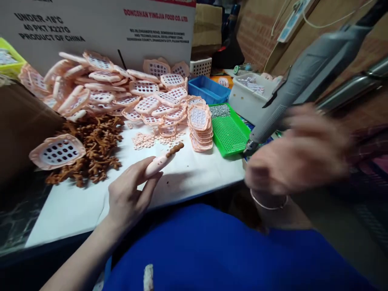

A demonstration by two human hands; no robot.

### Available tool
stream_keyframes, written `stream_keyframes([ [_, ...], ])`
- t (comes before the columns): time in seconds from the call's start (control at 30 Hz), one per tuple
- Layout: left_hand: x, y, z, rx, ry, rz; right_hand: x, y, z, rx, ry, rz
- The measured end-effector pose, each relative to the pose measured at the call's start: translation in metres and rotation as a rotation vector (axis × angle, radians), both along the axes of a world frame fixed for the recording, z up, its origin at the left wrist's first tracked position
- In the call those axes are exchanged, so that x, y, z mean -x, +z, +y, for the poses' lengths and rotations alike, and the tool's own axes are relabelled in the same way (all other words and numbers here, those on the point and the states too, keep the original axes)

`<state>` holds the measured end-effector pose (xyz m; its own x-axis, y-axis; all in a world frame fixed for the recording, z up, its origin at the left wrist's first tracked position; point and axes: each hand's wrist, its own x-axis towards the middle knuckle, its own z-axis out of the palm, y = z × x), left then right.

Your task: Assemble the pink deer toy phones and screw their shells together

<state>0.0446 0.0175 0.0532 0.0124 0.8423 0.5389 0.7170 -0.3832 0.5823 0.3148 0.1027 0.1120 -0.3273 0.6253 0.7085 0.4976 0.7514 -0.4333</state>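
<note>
Overall, the white worktop [75, 210] is best used at its near edge, away from the heap of pink perforated pieces [106, 97] at the back and the pile of brown branching pieces [93, 149] on the left, where a knock could send things sliding. The grey power driver [291, 81] slants down at the right, tip low beside the green tray [228, 135]; its tip should probably be lined up squarely, without dragging over the tray rim. The right hand [298, 153] is blurred just beside the driver, so I can't fairly tell whether its fingers close on the handle; a firm, unhurried grip would serve best. The left hand [130, 192] pinches one pink piece [156, 165] between thumb and fingers, raised above the worktop and seen nearly edge-on. That pinch looks well placed, at the near end, with fingertips away from the knobbly brown piece [175, 150] jutting from the far end. Keeping the two pieces in line and the wrist quiet should guard against slipping.
</note>
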Motion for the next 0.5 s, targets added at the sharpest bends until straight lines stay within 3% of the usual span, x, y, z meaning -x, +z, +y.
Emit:
stream_keyframes([
  [0.07,0.005,-0.003,-0.004,-0.103,-0.021,0.132,0.025,-0.015,-0.012,-0.371,0.172,-0.104],
  [0.17,0.009,-0.008,-0.010,-0.164,-0.042,0.230,0.067,-0.040,-0.016,-0.482,0.267,-0.265],
  [0.27,0.020,-0.010,-0.018,-0.103,-0.097,0.143,0.088,-0.055,-0.008,-0.526,0.340,-0.223],
  [0.37,0.038,-0.011,-0.028,0.139,-0.117,-0.169,0.092,-0.056,-0.001,-0.636,0.437,-0.134],
  [0.5,0.054,-0.007,-0.038,0.651,-0.016,-0.723,0.098,-0.052,0.000,-0.800,0.535,-0.111],
])
